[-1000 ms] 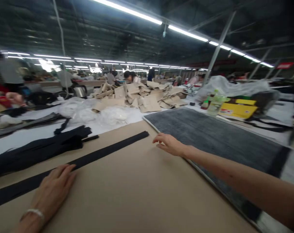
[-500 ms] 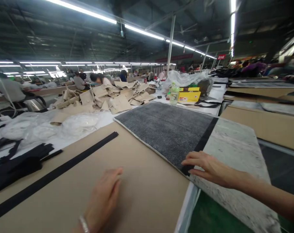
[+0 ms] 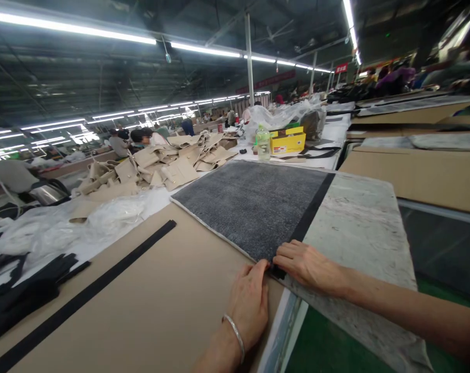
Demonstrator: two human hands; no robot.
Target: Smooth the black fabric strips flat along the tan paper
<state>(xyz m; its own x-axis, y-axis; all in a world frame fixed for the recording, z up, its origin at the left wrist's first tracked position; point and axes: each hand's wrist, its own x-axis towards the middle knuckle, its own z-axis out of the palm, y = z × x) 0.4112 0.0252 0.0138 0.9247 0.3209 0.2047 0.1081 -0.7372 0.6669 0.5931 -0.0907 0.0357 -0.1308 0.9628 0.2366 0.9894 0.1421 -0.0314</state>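
A dark grey carpet mat [image 3: 254, 204] lies on the table, with a black strip [image 3: 310, 215] along its right edge and its pale backing [image 3: 359, 223] folded over beside it. My right hand [image 3: 307, 267] rests at the near end of that strip, fingers curled down onto the mat's near corner. Beside it, my left hand [image 3: 250, 303], with a bracelet on the wrist, lies flat on the brown cardboard sheet [image 3: 160, 305], fingertips touching the same corner. What the right fingers hold, if anything, is hidden.
A long black strip [image 3: 90, 292] lies across the cardboard on the left, with black fabric pieces [image 3: 25, 290] and clear plastic bags [image 3: 63, 225] beyond. Further back are a heap of beige cut pieces [image 3: 160, 163], a bottle [image 3: 263, 144], a yellow box [image 3: 287, 141] and seated people. The table edge is near right.
The view swung right. My right hand slid down the mat's edge to its near corner, and my left hand moved right across the cardboard to meet it.
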